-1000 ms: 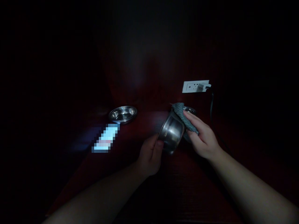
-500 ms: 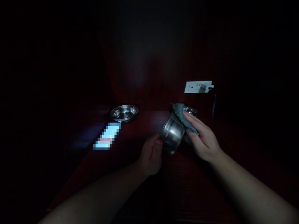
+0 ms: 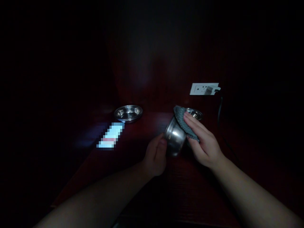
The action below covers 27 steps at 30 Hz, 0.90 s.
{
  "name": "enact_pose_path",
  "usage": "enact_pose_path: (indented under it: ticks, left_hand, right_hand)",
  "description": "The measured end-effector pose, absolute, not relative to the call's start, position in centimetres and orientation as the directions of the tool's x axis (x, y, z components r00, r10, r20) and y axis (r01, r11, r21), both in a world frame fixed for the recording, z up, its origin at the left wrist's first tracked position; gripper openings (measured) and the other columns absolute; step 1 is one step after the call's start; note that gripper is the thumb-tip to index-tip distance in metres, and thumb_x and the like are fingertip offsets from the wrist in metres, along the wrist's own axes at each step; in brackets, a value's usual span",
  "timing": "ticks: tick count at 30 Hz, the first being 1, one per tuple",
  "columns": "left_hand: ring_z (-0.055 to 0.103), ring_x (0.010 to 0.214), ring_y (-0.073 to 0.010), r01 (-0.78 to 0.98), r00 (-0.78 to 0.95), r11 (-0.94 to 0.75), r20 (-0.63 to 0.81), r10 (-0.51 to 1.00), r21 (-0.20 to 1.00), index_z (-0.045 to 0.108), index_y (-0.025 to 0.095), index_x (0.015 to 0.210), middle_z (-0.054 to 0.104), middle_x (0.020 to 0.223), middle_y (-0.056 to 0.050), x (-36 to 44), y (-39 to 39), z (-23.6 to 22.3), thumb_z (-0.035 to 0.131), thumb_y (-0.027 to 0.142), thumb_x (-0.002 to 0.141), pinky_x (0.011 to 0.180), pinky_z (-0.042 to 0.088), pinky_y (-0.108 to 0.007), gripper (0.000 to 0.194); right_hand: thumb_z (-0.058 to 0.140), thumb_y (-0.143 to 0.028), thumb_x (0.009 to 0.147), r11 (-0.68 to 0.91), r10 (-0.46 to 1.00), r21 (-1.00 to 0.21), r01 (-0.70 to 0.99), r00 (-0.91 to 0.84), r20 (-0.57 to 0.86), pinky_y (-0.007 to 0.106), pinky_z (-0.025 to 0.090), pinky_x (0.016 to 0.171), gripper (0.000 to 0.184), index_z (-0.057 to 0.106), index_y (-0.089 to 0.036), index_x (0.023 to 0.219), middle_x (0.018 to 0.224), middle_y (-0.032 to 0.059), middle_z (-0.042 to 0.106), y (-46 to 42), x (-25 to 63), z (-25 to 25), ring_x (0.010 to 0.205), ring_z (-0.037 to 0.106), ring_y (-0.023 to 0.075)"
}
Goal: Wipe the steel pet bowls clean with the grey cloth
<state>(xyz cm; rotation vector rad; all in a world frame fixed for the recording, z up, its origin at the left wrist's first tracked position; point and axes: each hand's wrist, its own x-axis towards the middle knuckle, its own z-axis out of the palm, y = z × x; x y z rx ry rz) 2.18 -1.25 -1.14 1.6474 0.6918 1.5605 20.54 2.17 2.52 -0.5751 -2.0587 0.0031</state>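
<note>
A shiny steel bowl (image 3: 175, 136) is tilted on its side above the dark red table, its open side turned toward the left. My left hand (image 3: 156, 155) is closed on the bowl's rim, thumb on the near side. A grey-green cloth (image 3: 184, 122) lies against the bowl's base and right side. Pressing it there is my right hand (image 3: 204, 142), closed on the cloth with the fingers over its outer face. Part of the cloth is hidden behind that hand.
Steel dishes (image 3: 128, 113) sit at the back left of the table (image 3: 142, 133). Another steel dish (image 3: 194, 113) is partly hidden behind my right hand. A bright, pixelated screen (image 3: 111, 136) lies at left. A wall socket (image 3: 200, 89) holds a plug with a hanging cable (image 3: 220, 109).
My right hand has shifted slightly left with the cloth across the bowl's base. The bowl stays tilted in my left hand. The whole view has moved a little.
</note>
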Motion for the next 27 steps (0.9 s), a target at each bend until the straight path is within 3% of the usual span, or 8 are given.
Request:
enact_pose_path:
  ticks: [11, 17, 27]
  left_hand:
    - [0.058, 0.070, -0.0146, -0.130, 0.100, -0.547, 0.560, 0.822, 0.827, 0.065, 0.014, 0.108, 0.069, 0.091, -0.008, 2.4, -1.2, -1.3, 0.030, 0.046, 0.100, 0.068, 0.049, -0.028, 0.048]
    - [0.060, 0.078, -0.0159, -0.074, 0.037, -0.543, 0.546, 0.837, 0.837, 0.065, 0.015, 0.106, 0.069, 0.094, -0.008, 2.6, -1.1, -1.2, 0.032, 0.047, 0.100, 0.075, 0.050, -0.030, 0.047]
    - [0.065, 0.102, -0.0187, -0.152, -0.061, -0.456, 0.452, 0.890, 0.877, 0.062, 0.020, 0.117, 0.069, 0.112, -0.009, 3.3, -1.0, -0.4, 0.031, 0.050, 0.099, 0.093, 0.052, -0.034, 0.047]
  right_hand:
    - [0.048, -0.016, 0.090, 0.887, 0.398, -0.213, 0.410, -0.441, 0.805, 0.057, 0.030, 0.118, 0.063, 0.036, -0.027, 0.150, 0.154, 0.0051, 0.040, 1.9, 19.9, 2.5, 0.143, 0.035, 0.0294]
    - [0.050, -0.016, 0.089, 0.884, 0.404, -0.218, 0.414, -0.443, 0.800, 0.056, 0.029, 0.118, 0.064, 0.036, -0.026, 0.150, 0.154, 0.0063, 0.040, 1.9, 20.0, 2.6, 0.143, 0.035, 0.0292]
    - [0.050, -0.016, 0.088, 0.883, 0.383, -0.144, 0.447, -0.511, 0.770, 0.061, 0.030, 0.116, 0.069, 0.028, -0.026, 0.153, 0.158, 0.0060, 0.033, 1.8, 19.2, 2.5, 0.146, 0.027, 0.0313]
